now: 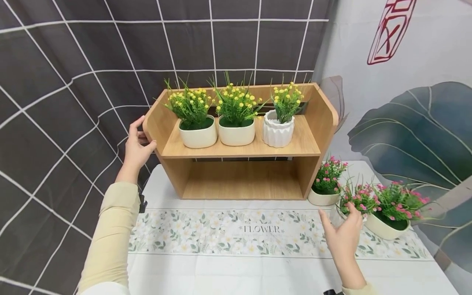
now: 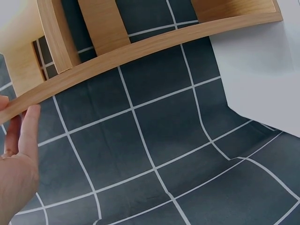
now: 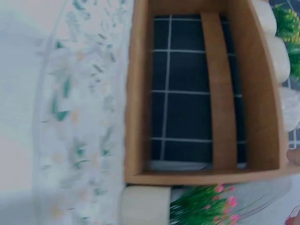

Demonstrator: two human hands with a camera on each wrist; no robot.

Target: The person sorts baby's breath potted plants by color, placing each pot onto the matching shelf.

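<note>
A two-tier wooden shelf stands on the table. My left hand grips the edge of its left side panel, with the thumb toward the front and the fingers on the outer side. In the left wrist view, fingers lie against the panel's edge. My right hand is by the right-hand plants, thumb and fingers spread apart. It overlaps a white fluted pot with pink flowers, which it partly hides. In the right wrist view only bits of fingers show at the right edge.
On the upper tier stand two cream pots and a white fluted pot, all with yellow flowers. Two cream pots with pink flowers flank the fluted one at right. A floral runner crosses the table. Dark gridded cloth hangs behind.
</note>
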